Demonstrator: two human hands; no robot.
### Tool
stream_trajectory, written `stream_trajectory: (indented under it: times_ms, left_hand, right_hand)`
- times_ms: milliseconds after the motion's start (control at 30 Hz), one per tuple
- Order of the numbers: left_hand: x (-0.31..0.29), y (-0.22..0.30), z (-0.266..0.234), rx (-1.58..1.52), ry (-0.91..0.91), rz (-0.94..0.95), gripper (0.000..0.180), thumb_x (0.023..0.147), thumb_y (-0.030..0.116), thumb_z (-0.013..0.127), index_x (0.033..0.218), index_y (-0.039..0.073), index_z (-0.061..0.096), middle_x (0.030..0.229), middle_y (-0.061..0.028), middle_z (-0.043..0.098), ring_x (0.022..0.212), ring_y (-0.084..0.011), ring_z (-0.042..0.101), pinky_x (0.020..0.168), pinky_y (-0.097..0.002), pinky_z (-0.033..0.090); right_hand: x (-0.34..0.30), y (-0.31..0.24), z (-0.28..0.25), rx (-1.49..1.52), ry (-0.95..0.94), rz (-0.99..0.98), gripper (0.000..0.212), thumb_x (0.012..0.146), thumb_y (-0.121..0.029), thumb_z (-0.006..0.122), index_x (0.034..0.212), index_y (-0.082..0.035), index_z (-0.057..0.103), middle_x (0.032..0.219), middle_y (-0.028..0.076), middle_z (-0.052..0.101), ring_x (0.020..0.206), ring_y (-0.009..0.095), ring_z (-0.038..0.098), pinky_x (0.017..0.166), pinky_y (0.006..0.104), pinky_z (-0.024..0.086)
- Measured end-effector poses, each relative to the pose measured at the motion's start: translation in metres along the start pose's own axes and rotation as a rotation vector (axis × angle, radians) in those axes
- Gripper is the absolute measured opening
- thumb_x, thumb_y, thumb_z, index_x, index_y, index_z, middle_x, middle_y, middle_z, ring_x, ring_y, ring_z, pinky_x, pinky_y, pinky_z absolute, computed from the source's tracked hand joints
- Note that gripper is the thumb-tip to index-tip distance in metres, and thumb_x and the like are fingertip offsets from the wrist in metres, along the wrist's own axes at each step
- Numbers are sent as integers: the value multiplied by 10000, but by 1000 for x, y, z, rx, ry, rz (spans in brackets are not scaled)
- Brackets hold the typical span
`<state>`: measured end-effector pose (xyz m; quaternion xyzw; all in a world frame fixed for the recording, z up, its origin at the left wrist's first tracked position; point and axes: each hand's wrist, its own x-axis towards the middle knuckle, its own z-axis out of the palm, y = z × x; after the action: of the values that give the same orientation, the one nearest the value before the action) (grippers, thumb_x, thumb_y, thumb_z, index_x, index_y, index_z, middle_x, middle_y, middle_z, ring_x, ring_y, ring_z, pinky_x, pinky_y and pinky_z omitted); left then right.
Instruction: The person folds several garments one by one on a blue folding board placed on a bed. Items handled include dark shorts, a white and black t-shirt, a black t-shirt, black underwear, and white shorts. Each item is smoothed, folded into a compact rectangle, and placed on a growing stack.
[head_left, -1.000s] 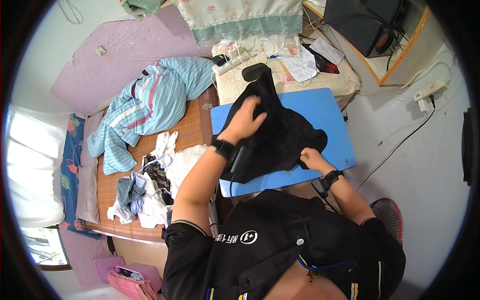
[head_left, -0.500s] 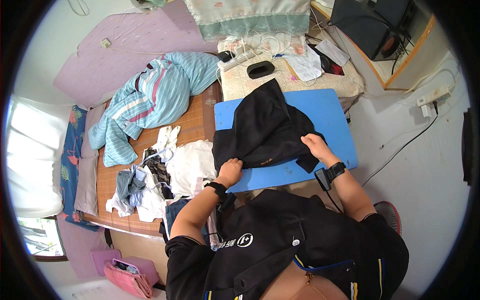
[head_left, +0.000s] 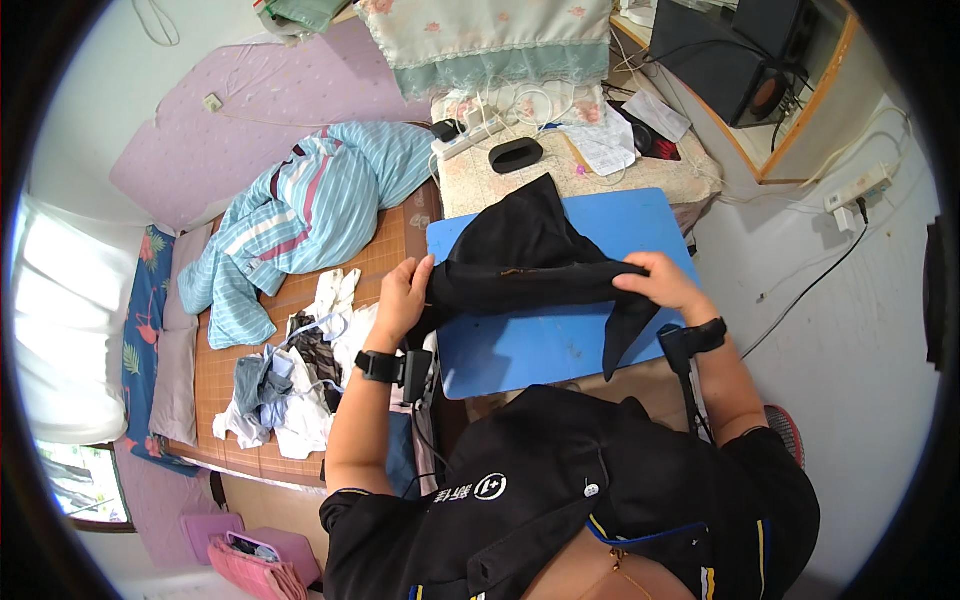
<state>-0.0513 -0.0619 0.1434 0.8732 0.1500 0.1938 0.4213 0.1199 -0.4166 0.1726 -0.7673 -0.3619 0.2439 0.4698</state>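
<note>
The black cloth (head_left: 530, 287) is at the blue board (head_left: 520, 350), with its near edge pulled straight between two hands. The left hand (head_left: 402, 297) pinches the left end of that edge. The right hand (head_left: 664, 283) pinches the right end, and a floppy corner hangs below it. The cloth's far part lies on the board. Messy clothes (head_left: 290, 405) sit left.

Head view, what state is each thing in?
Black garment: held out between both hands
Left hand: grip closed on garment's left end
Right hand: grip closed on garment's right end
Blue table: partly covered
Striped quilt: bunched up
Clothes: piled loosely
Purple box: open, cloth inside
</note>
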Motion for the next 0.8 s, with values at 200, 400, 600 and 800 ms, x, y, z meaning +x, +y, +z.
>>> stream_trajectory:
  times_ms: [200, 400, 600, 800]
  left_hand:
    - [-15, 78, -37, 102, -266, 212, 337, 656, 226, 739, 719, -26, 524, 606, -150, 534, 567, -254, 537, 556, -323, 430]
    - [-24, 45, -40, 427, -448, -2, 168, 727, 129, 588, 828, -3, 614, 756, -191, 596, 722, -331, 578, 649, -365, 449]
    - [-13, 14, -32, 10, -481, -318, 168, 852, 99, 482, 914, -53, 521, 712, -76, 538, 580, -177, 575, 516, -263, 501]
    - [46, -42, 1, 118, -430, -188, 168, 855, 116, 468, 910, -30, 530, 769, -120, 565, 676, -223, 569, 533, -334, 513]
  right_hand:
    - [-36, -44, -36, 226, 124, -11, 154, 786, -144, 612, 774, 6, 577, 689, -47, 525, 657, 33, 446, 606, 195, 388]
    - [-52, -44, -42, 199, 85, -3, 146, 796, -120, 594, 781, 23, 574, 640, -54, 476, 607, 33, 401, 538, 195, 346]
    - [-28, -2, -37, -128, 69, 121, 156, 799, -128, 577, 822, 26, 572, 635, 36, 498, 581, 97, 424, 540, 248, 371]
    - [41, 74, -51, -837, 282, -6, 171, 771, -133, 488, 706, -18, 597, 715, 190, 561, 682, 375, 533, 621, 439, 433]
